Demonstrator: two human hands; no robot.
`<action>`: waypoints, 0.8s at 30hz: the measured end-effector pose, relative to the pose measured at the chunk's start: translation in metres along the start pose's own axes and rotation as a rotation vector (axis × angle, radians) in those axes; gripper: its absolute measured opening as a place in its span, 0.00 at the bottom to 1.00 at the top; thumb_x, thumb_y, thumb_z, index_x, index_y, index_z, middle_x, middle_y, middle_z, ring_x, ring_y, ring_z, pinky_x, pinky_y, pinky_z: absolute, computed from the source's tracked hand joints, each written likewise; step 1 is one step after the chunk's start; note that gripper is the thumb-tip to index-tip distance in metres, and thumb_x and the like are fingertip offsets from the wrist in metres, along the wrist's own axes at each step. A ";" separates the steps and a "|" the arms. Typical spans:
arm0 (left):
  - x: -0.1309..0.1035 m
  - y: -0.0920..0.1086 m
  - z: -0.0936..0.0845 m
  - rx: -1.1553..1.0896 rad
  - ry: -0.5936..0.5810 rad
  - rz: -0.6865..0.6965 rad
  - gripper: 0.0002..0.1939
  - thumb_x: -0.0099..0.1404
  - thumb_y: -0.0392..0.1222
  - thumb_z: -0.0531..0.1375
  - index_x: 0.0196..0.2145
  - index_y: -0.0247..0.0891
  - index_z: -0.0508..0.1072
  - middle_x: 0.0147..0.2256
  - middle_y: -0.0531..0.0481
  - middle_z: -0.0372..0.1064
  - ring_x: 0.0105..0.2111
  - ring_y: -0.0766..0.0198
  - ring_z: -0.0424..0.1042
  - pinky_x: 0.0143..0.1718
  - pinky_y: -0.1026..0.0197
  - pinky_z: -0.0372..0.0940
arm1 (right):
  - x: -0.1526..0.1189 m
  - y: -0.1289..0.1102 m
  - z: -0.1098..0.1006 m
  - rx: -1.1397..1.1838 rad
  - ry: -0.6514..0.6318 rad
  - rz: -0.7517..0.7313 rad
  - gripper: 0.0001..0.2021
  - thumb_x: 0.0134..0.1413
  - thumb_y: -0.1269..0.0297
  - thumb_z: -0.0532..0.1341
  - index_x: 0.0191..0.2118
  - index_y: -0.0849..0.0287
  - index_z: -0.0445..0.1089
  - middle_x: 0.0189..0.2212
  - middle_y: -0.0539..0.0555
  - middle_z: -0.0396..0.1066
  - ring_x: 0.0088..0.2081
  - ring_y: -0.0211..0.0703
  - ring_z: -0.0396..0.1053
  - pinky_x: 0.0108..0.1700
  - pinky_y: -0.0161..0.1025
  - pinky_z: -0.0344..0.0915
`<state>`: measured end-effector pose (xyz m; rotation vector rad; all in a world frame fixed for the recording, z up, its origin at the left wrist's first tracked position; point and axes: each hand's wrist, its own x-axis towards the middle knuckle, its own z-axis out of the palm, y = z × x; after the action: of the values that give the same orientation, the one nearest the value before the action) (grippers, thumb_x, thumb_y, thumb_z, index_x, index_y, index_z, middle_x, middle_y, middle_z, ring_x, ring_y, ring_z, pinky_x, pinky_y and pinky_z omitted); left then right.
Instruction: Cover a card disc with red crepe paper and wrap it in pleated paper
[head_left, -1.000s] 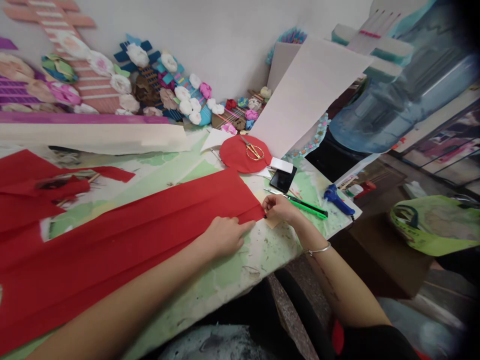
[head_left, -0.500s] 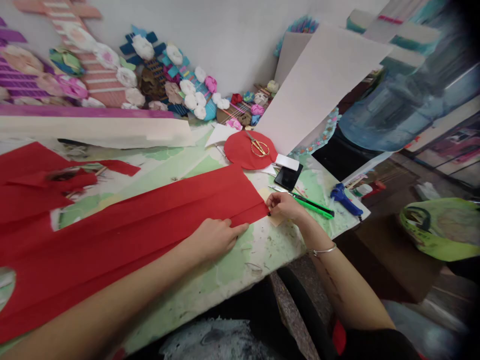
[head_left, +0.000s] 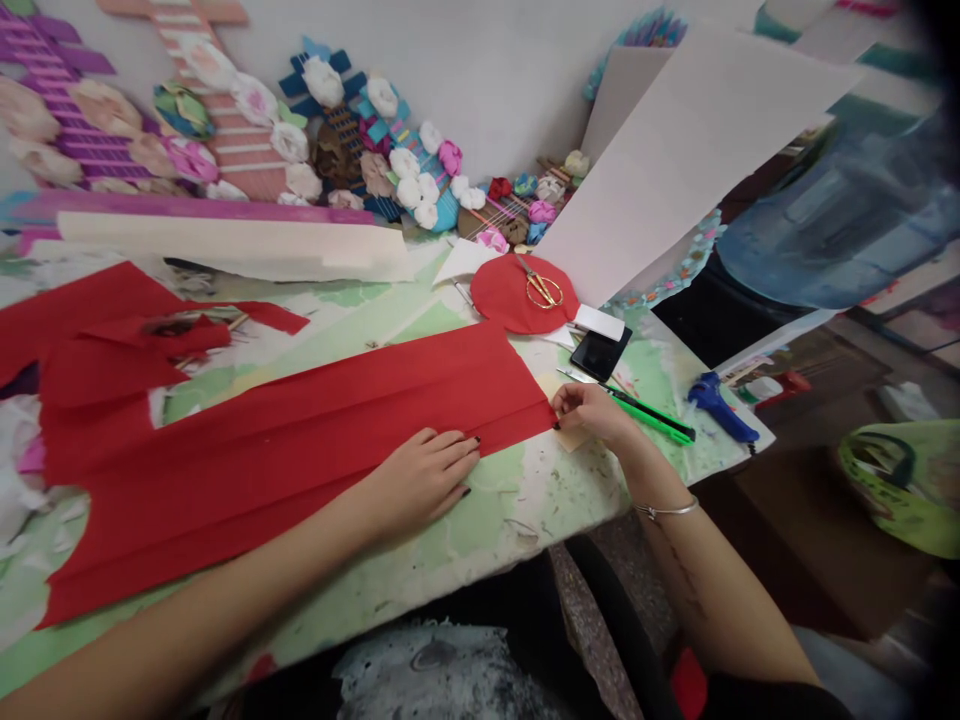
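Observation:
A long red sheet (head_left: 330, 410) of paper or thin cloth, with lengthwise creases, lies across the table. My left hand (head_left: 427, 470) rests flat on its near edge, fingers stretched out, some tips reaching over onto the tabletop. At the sheet's right-hand near corner, my right hand (head_left: 589, 412) pinches the edge between thumb and fingers. Under that hand shows a small tan scrap (head_left: 571, 440). A green utility knife (head_left: 652, 418) lies just beyond the right hand, beside a black phone-like object (head_left: 601, 352). Gold-handled scissors (head_left: 544, 290) sit on a red round piece (head_left: 495, 295).
A blue glue gun (head_left: 721, 408) lies near the table's right end. Torn red pieces (head_left: 112, 340) are at the left. Paper-flower crafts (head_left: 420, 185) lean along the wall, and a large white board (head_left: 675, 150) stands at the back right, near a water bottle (head_left: 832, 240).
My left hand has slid a little left along the sheet and its fingers have flattened out. My right hand keeps its pinch at the corner. The whole view has shifted slightly.

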<state>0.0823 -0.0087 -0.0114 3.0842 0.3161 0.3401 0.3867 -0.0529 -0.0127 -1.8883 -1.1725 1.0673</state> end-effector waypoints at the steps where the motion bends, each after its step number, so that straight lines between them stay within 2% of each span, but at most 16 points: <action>1: -0.003 -0.001 0.002 -0.014 0.010 0.000 0.19 0.72 0.43 0.47 0.53 0.34 0.69 0.54 0.42 0.67 0.54 0.53 0.64 0.52 0.50 0.58 | 0.000 0.000 0.000 -0.007 -0.002 -0.005 0.09 0.24 0.72 0.61 0.21 0.59 0.64 0.15 0.43 0.61 0.18 0.32 0.56 0.21 0.31 0.48; 6: -0.016 -0.002 0.004 -0.013 0.045 0.019 0.18 0.72 0.41 0.47 0.52 0.33 0.70 0.54 0.42 0.68 0.56 0.53 0.65 0.53 0.51 0.58 | -0.003 -0.002 -0.006 -0.065 0.002 -0.076 0.08 0.27 0.74 0.59 0.23 0.60 0.66 0.17 0.46 0.63 0.20 0.35 0.59 0.23 0.33 0.55; 9: -0.021 -0.001 0.004 0.001 0.053 0.014 0.19 0.72 0.41 0.46 0.53 0.33 0.69 0.55 0.42 0.68 0.56 0.53 0.65 0.53 0.52 0.59 | -0.017 -0.009 0.004 -0.126 0.096 -0.163 0.10 0.31 0.76 0.57 0.26 0.61 0.69 0.24 0.51 0.68 0.28 0.40 0.64 0.31 0.38 0.63; 11: -0.022 0.000 0.005 0.005 0.048 0.007 0.19 0.72 0.41 0.46 0.53 0.33 0.69 0.55 0.42 0.67 0.56 0.54 0.65 0.54 0.52 0.59 | -0.032 -0.015 0.024 -0.203 0.164 -0.309 0.12 0.38 0.77 0.56 0.31 0.60 0.71 0.32 0.55 0.70 0.37 0.45 0.66 0.42 0.44 0.65; 12: -0.022 0.001 0.005 0.006 0.045 0.004 0.19 0.72 0.40 0.46 0.54 0.33 0.69 0.55 0.42 0.67 0.55 0.54 0.65 0.54 0.51 0.59 | -0.041 -0.018 0.037 -0.313 0.154 -0.497 0.13 0.43 0.77 0.56 0.35 0.60 0.72 0.36 0.58 0.71 0.41 0.47 0.66 0.46 0.46 0.65; 14: -0.022 0.001 0.005 0.002 0.038 0.000 0.19 0.72 0.40 0.46 0.54 0.32 0.68 0.55 0.40 0.67 0.55 0.53 0.65 0.55 0.50 0.59 | -0.058 -0.021 0.065 -0.517 0.011 -0.804 0.15 0.55 0.74 0.54 0.46 0.61 0.71 0.44 0.61 0.70 0.46 0.48 0.66 0.49 0.47 0.65; 16: -0.022 0.002 0.004 -0.005 0.035 -0.005 0.19 0.71 0.40 0.47 0.54 0.31 0.68 0.55 0.39 0.66 0.55 0.53 0.65 0.55 0.50 0.59 | -0.070 -0.022 0.089 -0.674 -0.010 -0.951 0.15 0.60 0.70 0.54 0.51 0.65 0.69 0.47 0.64 0.70 0.49 0.50 0.65 0.52 0.48 0.65; 19: -0.024 0.002 0.003 -0.005 0.023 -0.006 0.19 0.71 0.39 0.47 0.54 0.31 0.68 0.55 0.39 0.67 0.56 0.53 0.65 0.55 0.51 0.59 | -0.077 -0.018 0.103 -0.831 0.038 -1.013 0.17 0.61 0.69 0.54 0.54 0.68 0.66 0.49 0.65 0.70 0.52 0.52 0.64 0.54 0.49 0.64; 24: -0.033 0.003 0.003 0.014 0.041 -0.028 0.19 0.71 0.38 0.47 0.54 0.32 0.68 0.55 0.41 0.67 0.56 0.54 0.65 0.56 0.51 0.59 | -0.077 -0.015 0.093 -1.010 0.003 -0.996 0.17 0.62 0.67 0.55 0.54 0.65 0.66 0.49 0.63 0.70 0.53 0.53 0.64 0.55 0.51 0.62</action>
<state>0.0518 -0.0180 -0.0215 3.0862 0.3645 0.4017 0.2780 -0.1072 -0.0195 -1.4669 -2.5359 -0.1496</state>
